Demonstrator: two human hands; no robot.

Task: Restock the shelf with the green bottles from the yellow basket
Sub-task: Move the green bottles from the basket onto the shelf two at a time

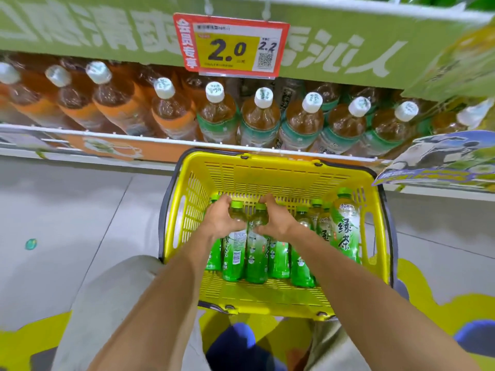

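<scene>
- Person crouched or seated at the yellow basket (267, 178), which sits on the floor (80, 210) just in front of the lowest shelf (160, 140).
- Green bottles (345, 228) stand clustered in the basket, toward its right and middle. Roughly eight can be counted; the exact number is uncertain because the hands cover some.
- Left hand (219, 219) is down in the basket, fingers curled round the shoulder of one bottle (234, 253) just below its green cap.
- Right hand (273, 222) does likewise on the neighbouring bottle (255, 253), fingers wrapped round its neck. The two hands sit close side by side, thumbs nearly meeting.
- Both gripped bottles have their bases down among the others. Whether they are lifted off the basket floor cannot be told.
- The shelf row in view is packed with larger white-capped bottles (262, 113), orange-labelled at left and green-labelled at right. A price tag (230, 44) hangs from the edge above.
- No small green-capped bottle shows on the shelf in this view, and no open slot for them is visible.
- Judgement: the restock is at an early or middle stage, with most or all of the basket's load yet to be shelved. The step in hand is a two-at-a-time pick.
- Left to do: lift this pair out, find their shelf space, then repeat for the rest.
</scene>
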